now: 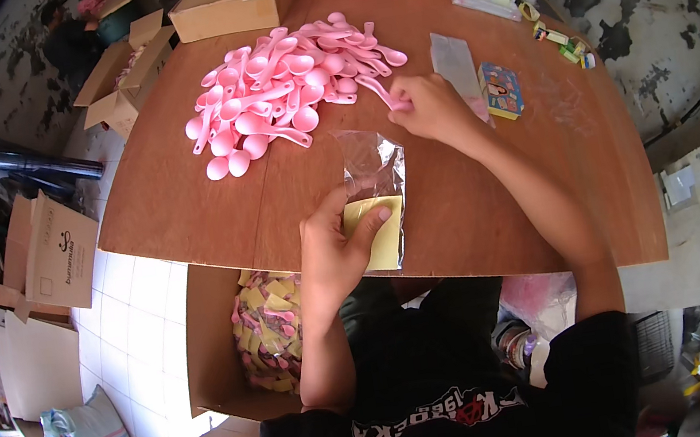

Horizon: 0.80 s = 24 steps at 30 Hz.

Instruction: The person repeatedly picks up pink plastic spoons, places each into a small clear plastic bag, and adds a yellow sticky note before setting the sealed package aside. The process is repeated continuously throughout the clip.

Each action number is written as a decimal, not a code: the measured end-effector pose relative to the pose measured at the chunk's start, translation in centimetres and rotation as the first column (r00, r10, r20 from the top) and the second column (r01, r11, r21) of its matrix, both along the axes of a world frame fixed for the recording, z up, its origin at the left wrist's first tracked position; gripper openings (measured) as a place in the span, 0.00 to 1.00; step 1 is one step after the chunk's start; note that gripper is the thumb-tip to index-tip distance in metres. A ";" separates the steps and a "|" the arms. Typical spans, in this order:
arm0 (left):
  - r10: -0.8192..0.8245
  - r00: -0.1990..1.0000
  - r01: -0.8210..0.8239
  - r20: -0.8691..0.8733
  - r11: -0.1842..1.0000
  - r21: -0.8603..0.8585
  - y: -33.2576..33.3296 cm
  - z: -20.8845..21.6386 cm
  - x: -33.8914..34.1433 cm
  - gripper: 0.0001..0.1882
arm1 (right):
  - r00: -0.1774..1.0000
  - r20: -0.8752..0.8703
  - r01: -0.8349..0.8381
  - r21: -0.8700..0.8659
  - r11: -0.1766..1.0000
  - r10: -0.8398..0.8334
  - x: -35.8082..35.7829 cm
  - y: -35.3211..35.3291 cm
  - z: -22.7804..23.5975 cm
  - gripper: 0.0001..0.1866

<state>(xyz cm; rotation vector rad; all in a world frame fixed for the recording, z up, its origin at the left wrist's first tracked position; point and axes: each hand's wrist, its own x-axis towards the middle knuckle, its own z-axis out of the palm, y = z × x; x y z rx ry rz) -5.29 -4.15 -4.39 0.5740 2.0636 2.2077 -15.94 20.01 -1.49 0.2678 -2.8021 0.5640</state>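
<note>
1. Pink plastic everywhere: a big loose heap of spoons [278, 85] covers the far left-middle of the brown wooden table [458, 221].
2. Left hand [331, 243] is gripping a clear bag [373, 161] near the table's near edge, thumb pressed flat on top. A yellow card [386, 236] shows at the near end of the bag, right under that thumb. Far end of the bag is just see-through film.
3. Right hand [433, 108] has its fingers closed around one pink spoon [382, 93], just right of the heap and farther out than the bag. Can't tell which end it's got, the fingers hide part of it.
4. Right of that hand there's a small stack of colourful cards [500, 90], with some flat clear film [455, 61] just left of it.
5. Brown cardboard box [235, 6] sits at the far edge, behind the heap.
6. Near left, below the tabletop, an open carton [207, 346] holds a load of packets [272, 332] in pink and yellow.
</note>
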 end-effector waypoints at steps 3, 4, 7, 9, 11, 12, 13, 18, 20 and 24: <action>0.007 1.000 -0.007 0.011 0.999 0.039 0.4 0.3 -0.2 0.16 | 0.998 0.047 -0.045 -0.002 0.999 0.045 6.0 0.3 1.8 0.08; 0.004 1.000 -0.005 0.016 0.999 0.041 0.4 0.6 -0.2 0.16 | 0.998 0.051 -0.046 -0.003 0.999 0.046 7.2 0.5 2.1 0.08; -0.005 0.999 0.003 0.033 0.998 0.061 0.6 1.0 -0.1 0.16 | 0.985 0.147 -0.080 -0.069 0.994 0.089 8.8 0.9 1.9 0.11; -0.018 1.000 0.016 0.025 0.997 0.078 1.0 1.0 -0.1 0.16 | 0.989 0.123 -0.078 -0.069 0.995 0.086 8.5 0.9 1.7 0.11; -0.024 1.000 0.023 0.010 0.995 0.095 1.2 0.8 0.0 0.16 | 0.990 0.121 -0.063 -0.076 0.995 0.072 7.1 0.4 1.7 0.10; -0.018 0.999 0.021 -0.044 0.997 0.070 1.3 0.6 -0.1 0.16 | 0.991 0.121 -0.054 -0.083 0.995 0.064 6.6 0.0 1.6 0.10; -0.009 0.995 0.014 -0.098 0.999 0.044 1.4 0.4 -0.1 0.16 | 0.991 0.118 -0.055 -0.084 0.995 0.065 6.3 -0.4 1.2 0.10; -0.078 0.997 0.077 -0.027 0.996 -0.044 0.8 0.5 0.2 0.18 | 0.998 0.035 -0.047 0.002 0.999 0.047 5.2 -1.3 0.8 0.14; -0.061 0.997 0.058 -0.048 0.996 -0.065 0.4 0.2 0.2 0.18 | 0.997 0.060 -0.043 -0.091 0.995 0.049 5.3 -0.9 2.0 0.17; -0.049 0.996 0.045 -0.072 0.998 -0.050 0.7 -0.1 0.0 0.18 | 0.976 -0.132 -0.219 -0.624 0.750 0.175 6.4 1.6 5.2 0.19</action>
